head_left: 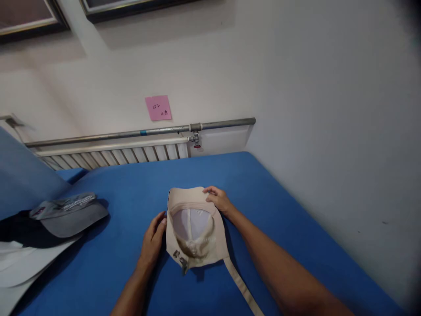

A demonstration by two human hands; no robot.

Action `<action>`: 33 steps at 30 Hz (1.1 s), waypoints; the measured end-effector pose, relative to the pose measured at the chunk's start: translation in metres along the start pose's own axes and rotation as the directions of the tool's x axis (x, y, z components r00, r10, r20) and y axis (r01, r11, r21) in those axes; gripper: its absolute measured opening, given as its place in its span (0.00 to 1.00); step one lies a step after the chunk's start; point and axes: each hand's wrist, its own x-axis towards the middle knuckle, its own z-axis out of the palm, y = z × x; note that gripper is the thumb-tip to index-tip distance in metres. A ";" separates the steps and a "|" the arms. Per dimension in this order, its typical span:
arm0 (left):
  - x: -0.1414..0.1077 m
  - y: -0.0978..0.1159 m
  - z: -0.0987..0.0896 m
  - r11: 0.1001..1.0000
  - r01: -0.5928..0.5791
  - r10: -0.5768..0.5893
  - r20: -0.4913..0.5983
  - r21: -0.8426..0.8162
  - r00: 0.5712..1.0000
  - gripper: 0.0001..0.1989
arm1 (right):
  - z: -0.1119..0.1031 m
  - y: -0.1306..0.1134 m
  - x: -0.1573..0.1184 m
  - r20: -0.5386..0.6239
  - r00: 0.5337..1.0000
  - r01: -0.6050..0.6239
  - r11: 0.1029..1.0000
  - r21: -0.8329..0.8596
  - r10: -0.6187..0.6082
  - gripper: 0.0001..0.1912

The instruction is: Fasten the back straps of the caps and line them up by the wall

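A cream cap (221, 235) lies upside down on the blue table (263, 210), its hollow inside facing up and its brim away from me. From its near right edge a long strap (241, 285) runs toward me, and dark fastener pieces show at its near left edge. My right hand (219, 199) grips the brim's far right corner between thumb and fingers. Beside the cap's left edge is my left hand (154, 237), its fingers slightly curled and thumb apart from them, with nothing seen in it.
Several caps are piled at the left, with a grey one (70, 215) on top and white ones (29, 265) below. Behind the table run a metal pipe (226, 124) and a white radiator (141, 153). A pink note (158, 108) is on the wall.
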 end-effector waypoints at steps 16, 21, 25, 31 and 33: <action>-0.038 0.091 -0.002 0.557 -0.790 0.430 0.724 0.257 0.539 0.25 | -0.032 0.006 -0.005 0.008 0.998 -0.059 0.998 -0.013 0.059 0.15; -0.020 0.100 0.008 0.626 -0.733 0.301 0.784 0.266 0.542 0.07 | -0.047 0.009 -0.005 -0.034 0.997 -0.074 0.997 -0.013 0.074 0.16; 0.005 0.089 0.003 0.850 -0.503 0.278 0.678 0.157 0.680 0.04 | -0.049 0.010 -0.011 -0.095 0.995 -0.033 0.998 -0.052 0.028 0.15; 0.039 0.083 0.012 0.986 -0.166 0.130 0.528 0.021 0.839 0.13 | -0.049 0.012 -0.035 -0.225 0.965 0.101 0.980 -0.170 -0.138 0.14; 0.047 0.078 0.019 0.995 -0.100 0.085 0.527 0.000 0.846 0.15 | -0.053 0.011 -0.051 -0.227 0.954 0.143 0.963 -0.229 -0.196 0.14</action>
